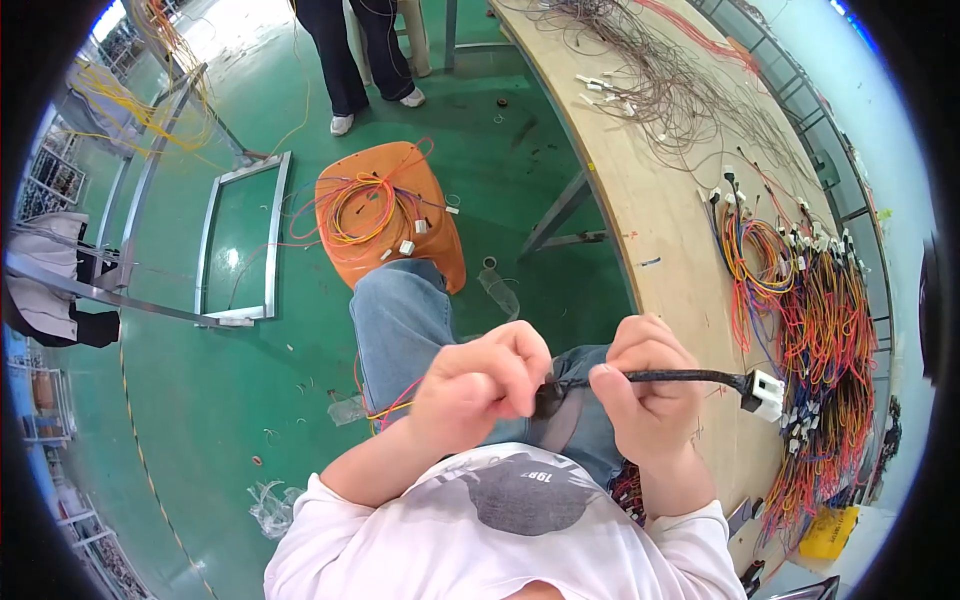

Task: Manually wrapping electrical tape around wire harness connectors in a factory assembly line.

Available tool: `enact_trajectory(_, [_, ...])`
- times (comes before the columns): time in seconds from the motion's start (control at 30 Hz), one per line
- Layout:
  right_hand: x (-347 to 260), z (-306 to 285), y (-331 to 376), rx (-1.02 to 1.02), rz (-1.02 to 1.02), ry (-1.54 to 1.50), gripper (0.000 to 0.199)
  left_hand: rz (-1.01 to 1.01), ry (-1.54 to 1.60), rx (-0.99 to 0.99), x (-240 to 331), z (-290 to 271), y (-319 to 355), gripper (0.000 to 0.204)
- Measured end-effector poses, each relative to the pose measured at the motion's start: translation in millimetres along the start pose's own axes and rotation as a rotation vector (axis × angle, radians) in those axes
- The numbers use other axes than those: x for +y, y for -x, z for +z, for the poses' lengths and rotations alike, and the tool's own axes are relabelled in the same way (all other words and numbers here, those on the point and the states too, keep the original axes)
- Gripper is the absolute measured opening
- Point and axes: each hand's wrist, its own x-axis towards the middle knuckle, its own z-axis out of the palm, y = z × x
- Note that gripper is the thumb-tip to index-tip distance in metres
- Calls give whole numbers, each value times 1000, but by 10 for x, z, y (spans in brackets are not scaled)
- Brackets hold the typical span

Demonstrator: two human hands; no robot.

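Above my lap, a black-wrapped cable [690,376] runs between my two hands. My right hand [650,400] is closed round it, thumb on top. A white plug connector [765,396] on its end sticks out to the right. With curled fingers, my left hand [475,385] pinches the cable's other end. Just beside those fingertips is a dark, rounded patch [548,400], possibly black tape; its shape is partly hidden. Red and yellow wires [385,415] show beneath my left forearm.
An orange stool [350,245] ahead bears a coiled wire bundle [370,210]. Along the right stands a wooden table [640,220] with grey wires [680,95] and many-coloured harnesses [825,330]. A metal frame [240,240] is at left; another person's legs [355,55] are at the far side.
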Motion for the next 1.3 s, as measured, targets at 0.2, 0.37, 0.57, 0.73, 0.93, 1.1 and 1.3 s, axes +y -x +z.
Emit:
enact_trajectory(0.2, [39, 27, -1, -4, -77, 60, 9, -359, -675, 205, -47, 200, -59, 63])
enact_trajectory(0.37, [112, 43, 10, -7, -127, -11, 8, -761, 155, -11, 77, 180, -110, 63])
enact_trajectory(0.57, [80, 63, -49, 0, -167, -22, 9, -768, 519, 273, -19, 208, -13, 48])
enact_trajectory(0.73, [11, -6, 12, -70, -73, -121, 12, -508, 351, 488, 61, 129, -21, 44])
enact_trajectory(0.93, [16, -48, 53, 9, 123, -160, 16, 83, -125, -61, -63, -35, 42, 21])
enact_trajectory(1.1, [37, -58, 23, -9, 83, -127, 17, -64, -669, 163, -127, 141, 30, 42])
enact_trajectory(1.3, [79, -45, 38, -11, 1, -109, 13, -275, -1005, 294, -154, 114, -12, 51])
